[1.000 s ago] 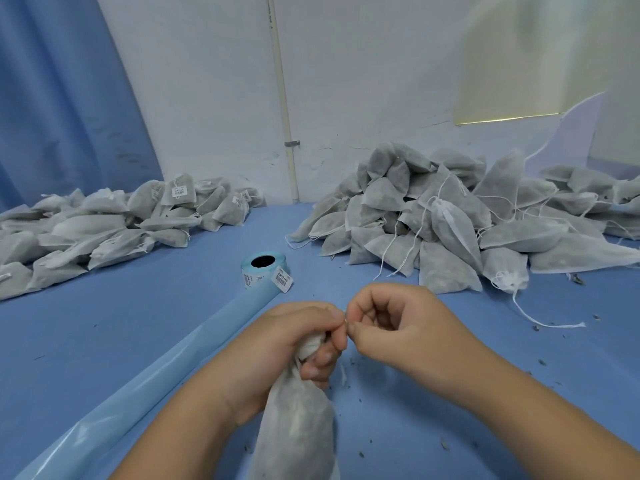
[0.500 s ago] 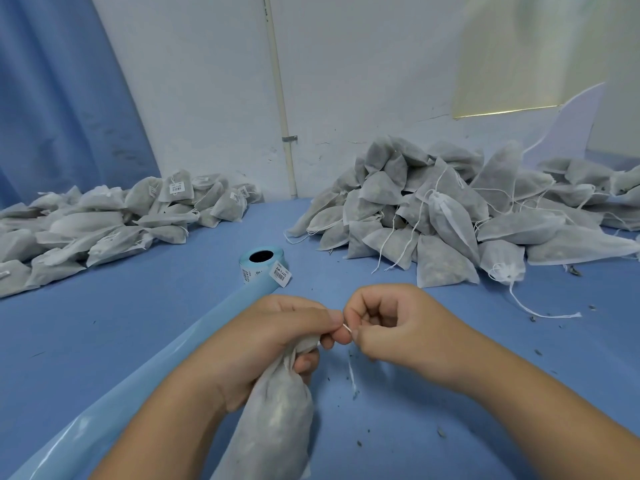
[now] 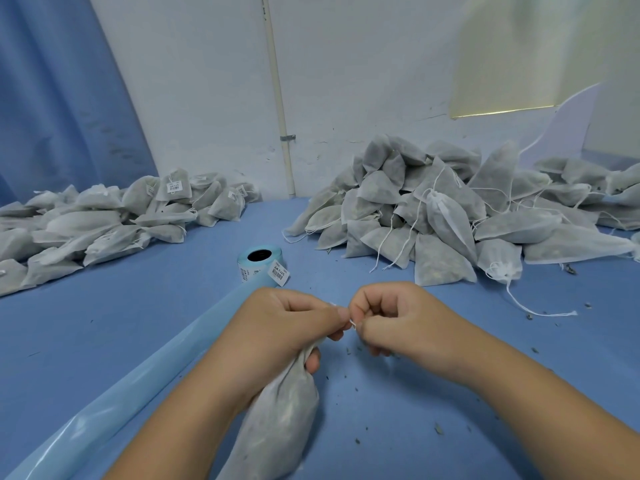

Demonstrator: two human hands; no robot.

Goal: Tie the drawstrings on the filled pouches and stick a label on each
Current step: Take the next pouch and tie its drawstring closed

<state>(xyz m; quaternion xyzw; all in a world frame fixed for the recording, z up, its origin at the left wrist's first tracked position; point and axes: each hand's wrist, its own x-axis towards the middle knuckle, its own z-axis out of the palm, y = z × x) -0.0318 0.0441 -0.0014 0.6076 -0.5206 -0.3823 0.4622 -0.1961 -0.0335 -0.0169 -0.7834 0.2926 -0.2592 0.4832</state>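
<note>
Two grips meet close over the blue surface (image 3: pixel 138 306), almost touching at the fingertips. The left grip (image 3: pixel 287 327) is curled round the gathered neck of a filled grey pouch (image 3: pixel 280 417), whose body reaches down below the left wrist, toward the person. The right grip (image 3: pixel 391 320), just beside the left one, has its fingers curled and pinches a short piece of white drawstring (image 3: pixel 352 323) between thumb and forefinger. This string crosses the small gap to the left grip.

Just beyond the left grip stands a roll of labels (image 3: pixel 259 263) with one printed label (image 3: pixel 279 271) sticking out. Its pale blue backing strip (image 3: pixel 138 386) runs back along the outer side of the left forearm. Well beyond the right grip lies a heap of untied pouches (image 3: pixel 433 216) with loose strings. Far to the left of the left grip lies a second heap (image 3: pixel 104 220), and some of its pouches carry labels. Small dark crumbs (image 3: pixel 438 427) lie near the right forearm.
</note>
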